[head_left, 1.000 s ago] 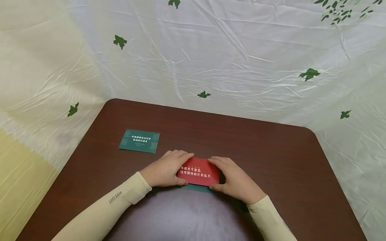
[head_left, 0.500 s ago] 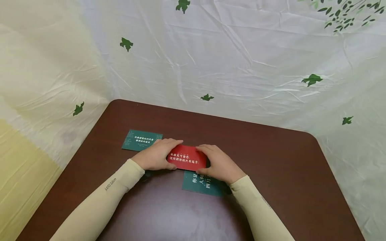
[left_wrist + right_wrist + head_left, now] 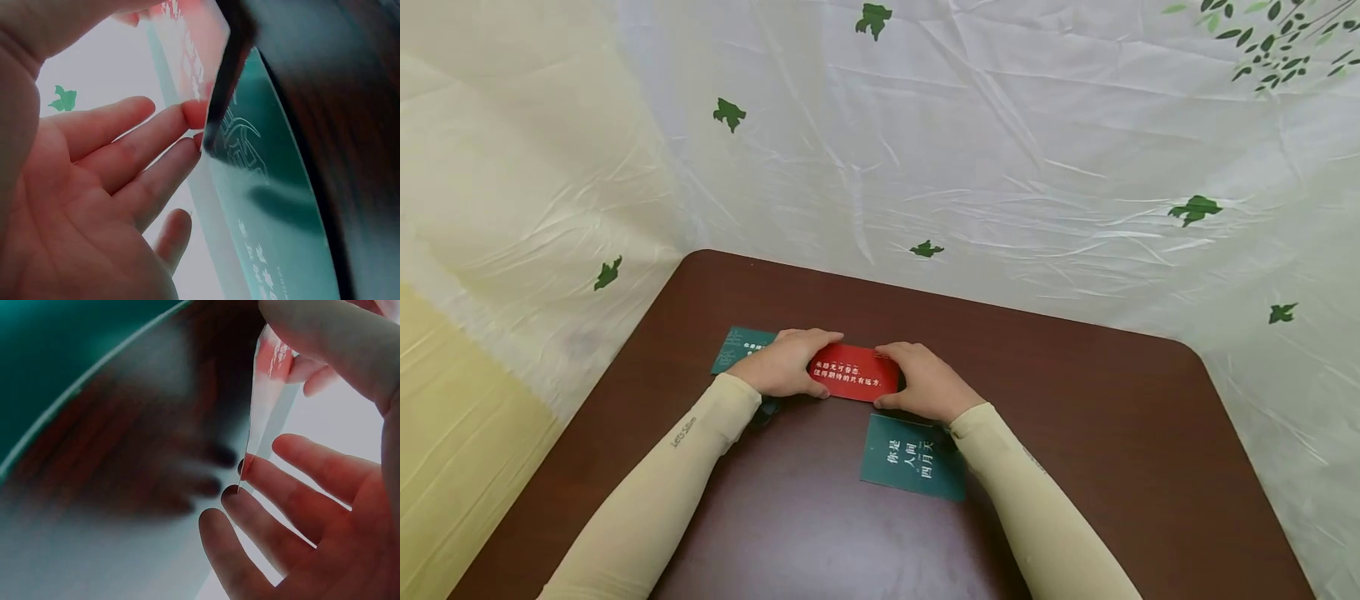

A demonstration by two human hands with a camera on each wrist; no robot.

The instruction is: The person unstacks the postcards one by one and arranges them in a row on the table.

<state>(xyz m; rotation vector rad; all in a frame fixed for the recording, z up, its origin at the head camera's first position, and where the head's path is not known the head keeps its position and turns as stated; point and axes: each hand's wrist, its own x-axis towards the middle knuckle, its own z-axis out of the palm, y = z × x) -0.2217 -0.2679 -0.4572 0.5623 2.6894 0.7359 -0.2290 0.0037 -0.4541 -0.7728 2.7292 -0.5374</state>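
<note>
A red card (image 3: pixel 853 372) with white lettering is held by its two short ends between both hands, close over the table. On its left end the left hand (image 3: pixel 786 364) grips with thumb at the near edge and fingers at the far edge. The right hand (image 3: pixel 928 383) grips the opposite end the same way. Part of a green card (image 3: pixel 730 350) shows behind the left hand, which hides the rest. In the left wrist view the red card (image 3: pixel 194 44) overlaps this green card (image 3: pixel 281 175). Nearer the person lies another green card (image 3: pixel 910 458), beside the right sleeve.
The dark brown table (image 3: pixel 1075 400) has rounded far corners and a glossy sheen at the front. White cloth (image 3: pixel 985 150) with green leaf prints hangs around its back and sides. Pale yellow sleeves (image 3: pixel 655 483) cover both forearms.
Both hands have carried the red card away from the person and slightly left. The near green card, mostly covered before, now shows in full; the left hand now covers part of the far one.
</note>
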